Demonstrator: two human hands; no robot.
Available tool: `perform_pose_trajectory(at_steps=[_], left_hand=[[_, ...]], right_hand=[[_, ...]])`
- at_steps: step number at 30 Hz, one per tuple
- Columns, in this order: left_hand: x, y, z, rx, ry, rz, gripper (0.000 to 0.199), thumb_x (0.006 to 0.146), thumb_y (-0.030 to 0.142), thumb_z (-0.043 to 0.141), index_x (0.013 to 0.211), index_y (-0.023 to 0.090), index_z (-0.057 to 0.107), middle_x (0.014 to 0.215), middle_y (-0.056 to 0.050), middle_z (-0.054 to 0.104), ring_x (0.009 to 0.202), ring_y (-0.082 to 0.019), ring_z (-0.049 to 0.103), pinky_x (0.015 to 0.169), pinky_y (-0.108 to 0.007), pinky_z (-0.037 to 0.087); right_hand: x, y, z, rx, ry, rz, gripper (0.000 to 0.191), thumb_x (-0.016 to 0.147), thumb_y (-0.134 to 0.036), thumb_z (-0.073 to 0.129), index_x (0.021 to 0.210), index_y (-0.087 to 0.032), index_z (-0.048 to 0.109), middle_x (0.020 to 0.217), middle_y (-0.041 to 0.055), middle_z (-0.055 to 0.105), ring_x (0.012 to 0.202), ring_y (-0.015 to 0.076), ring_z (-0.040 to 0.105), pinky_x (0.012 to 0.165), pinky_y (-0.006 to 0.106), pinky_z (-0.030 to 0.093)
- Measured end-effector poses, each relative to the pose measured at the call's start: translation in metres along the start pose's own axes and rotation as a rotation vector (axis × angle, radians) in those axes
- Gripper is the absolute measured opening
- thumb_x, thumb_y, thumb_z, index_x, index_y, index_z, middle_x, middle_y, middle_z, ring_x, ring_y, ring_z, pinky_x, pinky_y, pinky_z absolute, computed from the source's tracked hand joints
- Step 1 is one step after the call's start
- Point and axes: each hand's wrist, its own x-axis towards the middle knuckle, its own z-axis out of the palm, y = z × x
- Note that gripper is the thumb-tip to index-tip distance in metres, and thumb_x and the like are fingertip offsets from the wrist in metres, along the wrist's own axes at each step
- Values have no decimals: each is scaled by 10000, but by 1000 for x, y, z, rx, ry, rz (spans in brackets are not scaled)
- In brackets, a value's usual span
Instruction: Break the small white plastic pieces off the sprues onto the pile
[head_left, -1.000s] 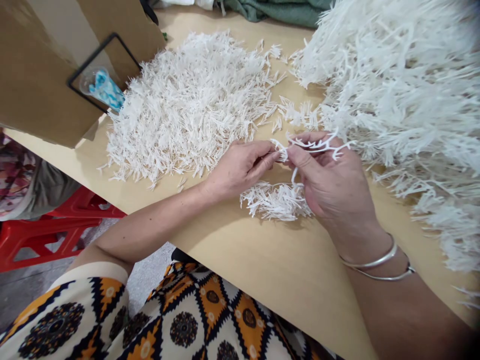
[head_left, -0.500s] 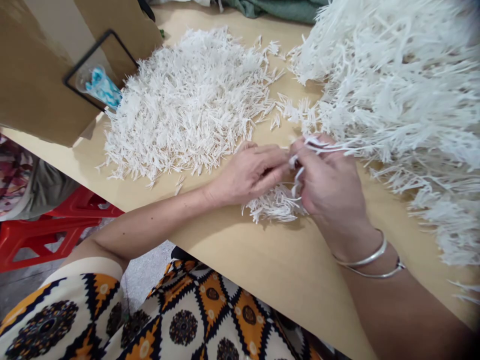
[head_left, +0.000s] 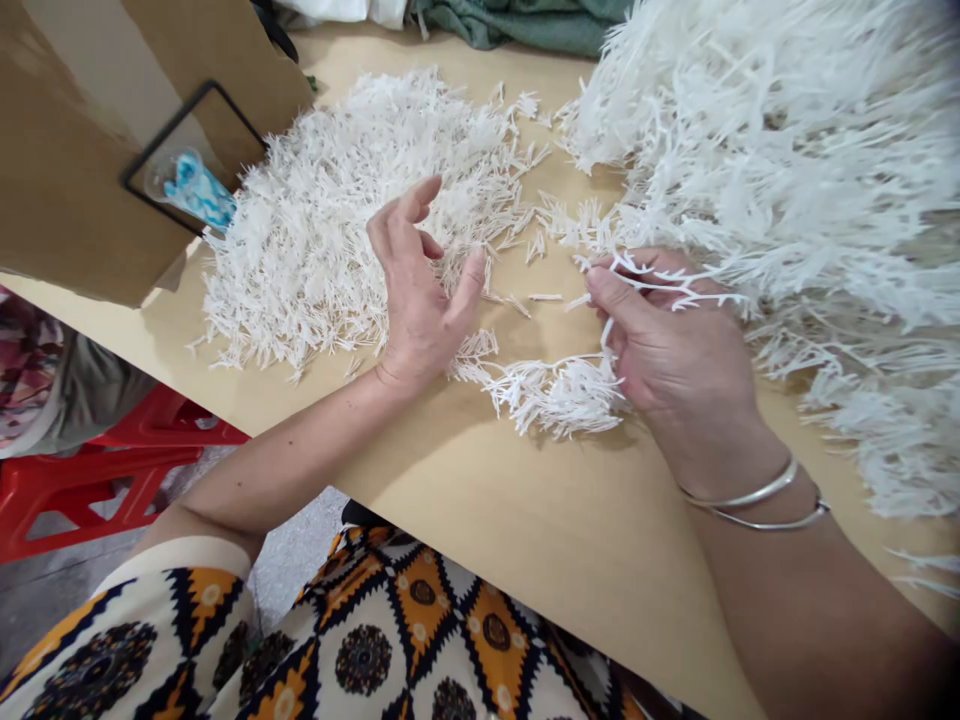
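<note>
My left hand point(head_left: 424, 290) is raised at the near edge of a pile of small white plastic sprigs point(head_left: 337, 220), fingers apart and holding nothing. Between the thumb and fingers of my right hand point(head_left: 667, 340) is a white branched plastic stem point(head_left: 667, 285), its bare prongs pointing left and right. Below the stem, a bushy white cluster point(head_left: 562, 395) lies on the table beside my right hand; whether it joins the held stem I cannot tell. A few loose bits point(head_left: 545, 297) lie between my hands.
A large heap of white branched plastic point(head_left: 787, 160) fills the right side of the table point(head_left: 480, 510). At the left stand a cardboard box point(head_left: 90, 200) and a clear cup point(head_left: 196, 190) in a black frame. Green cloth point(head_left: 510, 20) lies at the back.
My left hand has moved left, away from my right hand, and its fingers have spread. The prongs of the held stem now show more clearly, and loose bits are visible between the hands.
</note>
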Motion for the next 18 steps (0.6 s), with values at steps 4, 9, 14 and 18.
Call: perform_pose_trajectory(at_steps=[4, 9, 14, 18], left_hand=[[-4, 19, -2, 9, -318, 46, 491, 1034, 686, 513, 1234, 257, 643, 1275, -117, 620, 1221, -247, 576, 1011, -448, 508], [-11, 28, 3, 70, -650, 113, 497, 1104, 598, 408, 984, 208, 690, 981, -57, 698, 980, -184, 661, 942, -382, 477], [-6, 22, 3, 37, -748, 205, 493, 1144, 476, 325, 865, 210, 633, 884, -52, 700, 883, -172, 663, 786, -354, 422], [-7, 28, -1, 55, -756, 304, 448, 1140, 446, 335, 903, 221, 641, 889, -34, 707, 889, -183, 661, 849, -406, 406]], right_hand=[[-8, -2, 8, 41, 6, -48, 239, 748, -361, 928, 823, -306, 707, 911, 7, 740, 889, 218, 660, 902, 427, 546], [-16, 0, 17, -9, -29, -117, 216, 810, -377, 891, 862, -279, 706, 882, -18, 722, 812, 175, 647, 802, 362, 534], [-21, 3, 18, -95, -45, -112, 208, 858, -399, 846, 884, -273, 683, 784, -37, 630, 676, 151, 533, 655, 323, 438], [-18, 6, 12, -191, -108, -109, 219, 927, -401, 796, 889, -279, 618, 783, -34, 585, 719, 161, 530, 680, 316, 462]])
